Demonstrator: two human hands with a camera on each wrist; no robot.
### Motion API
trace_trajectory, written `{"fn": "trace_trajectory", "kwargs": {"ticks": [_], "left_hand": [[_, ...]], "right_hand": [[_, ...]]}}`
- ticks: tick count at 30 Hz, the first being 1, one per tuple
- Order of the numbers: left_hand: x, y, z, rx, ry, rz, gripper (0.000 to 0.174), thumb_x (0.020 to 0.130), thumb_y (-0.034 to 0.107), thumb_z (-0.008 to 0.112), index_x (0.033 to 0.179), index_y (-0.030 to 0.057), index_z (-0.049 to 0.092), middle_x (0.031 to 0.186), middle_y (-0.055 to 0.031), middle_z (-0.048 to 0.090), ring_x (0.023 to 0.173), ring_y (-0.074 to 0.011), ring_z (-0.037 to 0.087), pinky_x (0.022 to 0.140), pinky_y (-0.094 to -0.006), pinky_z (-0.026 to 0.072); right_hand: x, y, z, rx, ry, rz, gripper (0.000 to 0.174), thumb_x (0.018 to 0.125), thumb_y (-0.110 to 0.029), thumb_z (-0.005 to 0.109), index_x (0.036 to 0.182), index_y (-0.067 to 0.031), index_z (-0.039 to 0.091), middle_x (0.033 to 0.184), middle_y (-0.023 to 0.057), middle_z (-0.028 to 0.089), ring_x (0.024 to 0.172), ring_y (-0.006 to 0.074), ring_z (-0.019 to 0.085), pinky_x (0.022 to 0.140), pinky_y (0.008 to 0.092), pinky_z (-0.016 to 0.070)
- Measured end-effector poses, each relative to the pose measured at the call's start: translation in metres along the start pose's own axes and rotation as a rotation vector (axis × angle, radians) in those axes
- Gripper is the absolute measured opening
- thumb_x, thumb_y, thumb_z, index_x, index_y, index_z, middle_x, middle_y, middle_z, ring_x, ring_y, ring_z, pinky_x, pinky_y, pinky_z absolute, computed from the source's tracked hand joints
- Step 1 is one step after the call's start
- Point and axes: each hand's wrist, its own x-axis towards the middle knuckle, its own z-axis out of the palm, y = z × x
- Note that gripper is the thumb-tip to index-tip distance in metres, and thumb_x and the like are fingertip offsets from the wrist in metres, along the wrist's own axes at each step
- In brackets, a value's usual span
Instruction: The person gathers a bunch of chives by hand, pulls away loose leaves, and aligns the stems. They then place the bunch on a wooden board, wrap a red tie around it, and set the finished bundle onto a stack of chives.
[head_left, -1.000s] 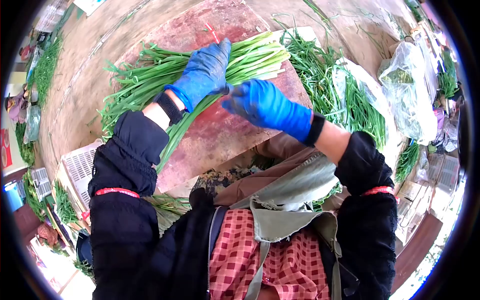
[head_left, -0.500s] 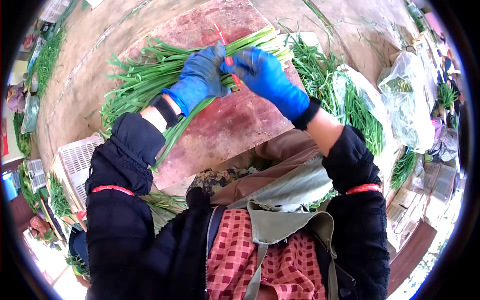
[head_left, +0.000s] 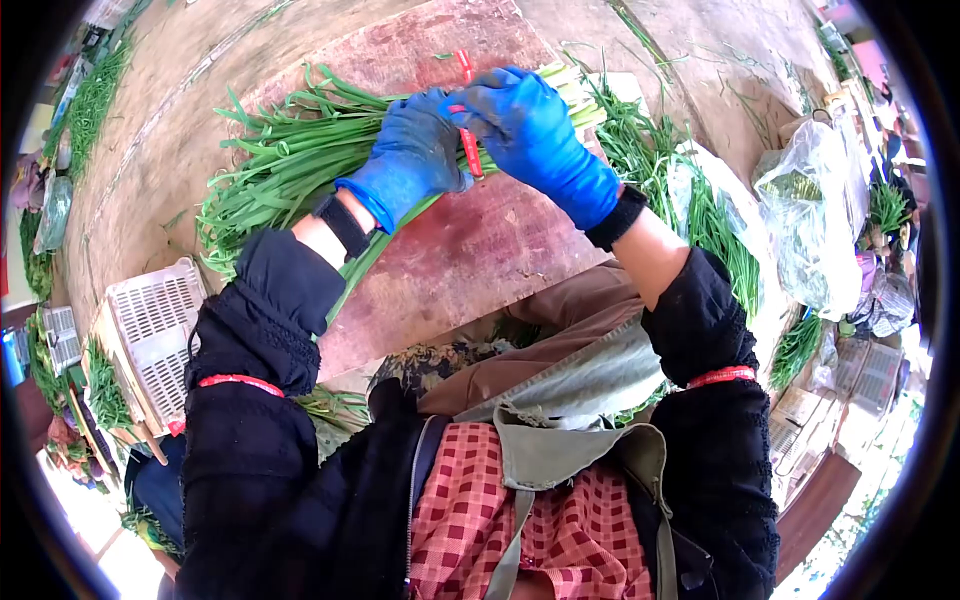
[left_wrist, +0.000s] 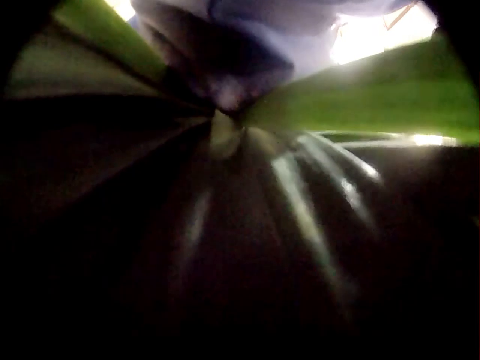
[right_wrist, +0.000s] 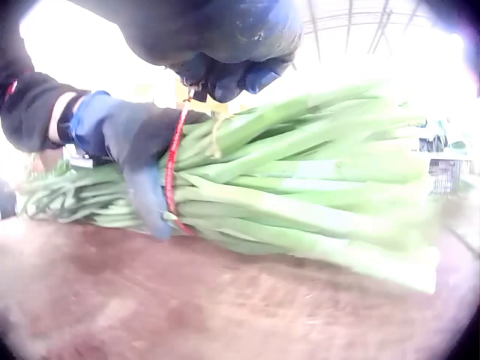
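Observation:
A thick bundle of long green stalks with pale ends lies on a reddish board. My left hand, in a blue glove, grips the bundle around its middle. Beside it, a red tie runs around the stalks, as the right wrist view shows. My right hand, also gloved in blue, pinches the tie above the bundle with curled fingers. In the left wrist view, dark green leaves fill most of the picture and hide the grip.
Loose green stalks are piled right of the board, some in white plastic. Farther right stands a clear plastic bag. A white slatted crate is at the left, near my left sleeve. My legs are close to the board's near edge.
My right hand has come up and inward to meet the left hand, bringing the red tie over the bundle. My left hand has kept its grip.

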Motion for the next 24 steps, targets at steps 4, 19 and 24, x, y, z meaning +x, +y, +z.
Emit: {"fn": "trace_trajectory", "kwargs": {"ticks": [4,19,24], "left_hand": [[-0.018,0.055,-0.046,0.573,-0.004,-0.206,0.078,0.06,0.06,0.067,0.119,0.0112,0.053,0.124,-0.0076,0.053,0.121,-0.0239,0.043,0.103,-0.0452,0.0284],[0.032,-0.037,-0.073,-0.507,-0.125,0.057,0.019,0.09,0.023,0.051,0.099,0.0075,0.057,0.09,-0.0001,0.058,0.081,-0.0101,0.053,0.073,-0.0264,0.0439],[0.07,-0.033,-0.043,-0.881,-0.176,-0.278,0.018,0.086,0.023,0.062,0.096,0.0094,0.057,0.078,0.0017,0.057,0.069,-0.0073,0.052,0.06,-0.0233,0.0427]], "right_hand": [[0.005,0.025,0.03,-0.054,-0.061,-0.03,0.018,0.08,-0.024,0.061,0.09,-0.009,0.064,0.085,0.0114,0.062,0.076,0.0321,0.061,0.065,0.0397,0.05],[-0.002,0.01,0.029,0.058,-0.055,0.285,0.009,0.08,-0.019,0.063,0.081,-0.0102,0.061,0.068,0.0131,0.058,0.061,0.0331,0.058,0.052,0.0414,0.046],[-0.009,0.015,0.034,0.066,0.043,0.199,0.011,0.079,-0.019,0.068,0.084,-0.0101,0.063,0.063,0.0119,0.058,0.056,0.0299,0.058,0.05,0.0366,0.0454]]}}
